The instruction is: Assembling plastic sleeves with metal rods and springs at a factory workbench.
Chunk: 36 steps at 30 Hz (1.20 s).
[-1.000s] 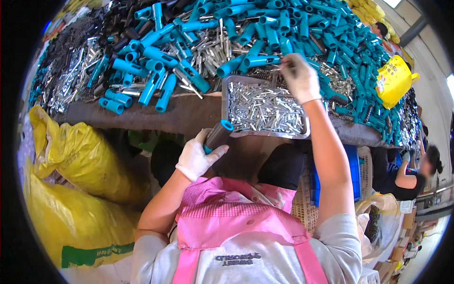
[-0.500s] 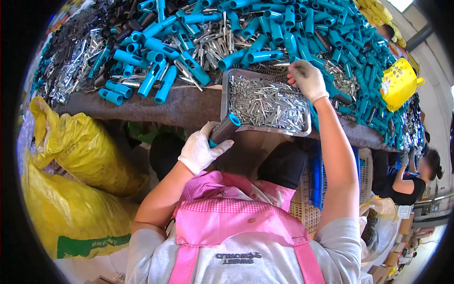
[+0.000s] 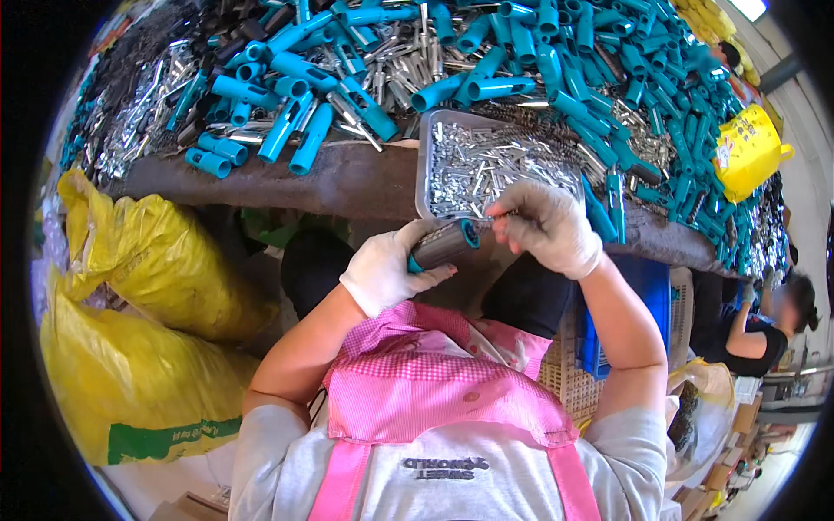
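Observation:
In my gloved left hand (image 3: 387,265) is a dark grey and teal tubular handle (image 3: 445,247), its open teal end tilted up to the right. The fingers wrap round its lower part. My gloved right hand (image 3: 552,227) is just right of that end, with thumb and fingertips pinched together. A tiny thin dark piece seems to show at the fingertips, too small to name. Behind both hands, at the bench's front edge, sits a clear plastic tray (image 3: 424,165) filled with small silver metal pins (image 3: 486,169). The right hand partly covers the tray's near right corner.
Teal plastic tubes (image 3: 499,87) and silver metal parts (image 3: 395,74) heap the bench. A yellow scoop-like container (image 3: 745,156) stands at right. Yellow sacks (image 3: 148,260) lie at left; a blue crate (image 3: 599,334) is below the bench. Another person (image 3: 756,339) sits far right.
My right hand has come back from the tray's far right corner towards me, to beside the handle. My left hand has moved slightly right, tilting the handle further over towards the right hand.

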### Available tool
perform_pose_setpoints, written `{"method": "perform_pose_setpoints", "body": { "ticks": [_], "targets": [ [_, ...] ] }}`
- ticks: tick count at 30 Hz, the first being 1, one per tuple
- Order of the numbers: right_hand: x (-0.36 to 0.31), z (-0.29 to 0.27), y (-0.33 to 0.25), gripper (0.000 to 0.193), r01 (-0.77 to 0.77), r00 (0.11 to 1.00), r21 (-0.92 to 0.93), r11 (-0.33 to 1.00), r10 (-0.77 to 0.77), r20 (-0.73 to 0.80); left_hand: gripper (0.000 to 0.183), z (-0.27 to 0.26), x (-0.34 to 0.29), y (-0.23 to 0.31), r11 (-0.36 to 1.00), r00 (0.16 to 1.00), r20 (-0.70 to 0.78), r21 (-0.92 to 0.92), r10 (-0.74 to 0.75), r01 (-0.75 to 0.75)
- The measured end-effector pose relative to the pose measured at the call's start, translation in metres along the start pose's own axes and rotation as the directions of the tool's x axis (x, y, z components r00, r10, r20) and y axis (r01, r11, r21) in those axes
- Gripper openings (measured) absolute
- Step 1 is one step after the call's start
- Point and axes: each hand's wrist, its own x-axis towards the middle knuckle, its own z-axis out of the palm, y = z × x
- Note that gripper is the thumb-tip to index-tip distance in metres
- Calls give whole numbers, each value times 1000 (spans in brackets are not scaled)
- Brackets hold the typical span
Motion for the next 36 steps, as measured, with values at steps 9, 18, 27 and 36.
{"method": "perform_pose_setpoints", "body": {
  "ticks": [9,18,27,36],
  "targets": [
    [-44,16,16,18,324,945,-368,872,-313,92,51,29,-8,-7,958,959,165,132,232,-254],
    [-42,-201,167,51,-520,823,-822,233,-118,-555,36,37,-3,14,977,995,103,-211,-1,23],
    [-43,-199,124,48,-517,712,-659,546,-153,-686,36,30,-16,-6,995,994,-83,76,73,-67],
    [-53,-148,78,38,-156,843,-149,976,53,-535,34,22,-29,-16,992,987,-121,81,106,-96]
  ]
}}
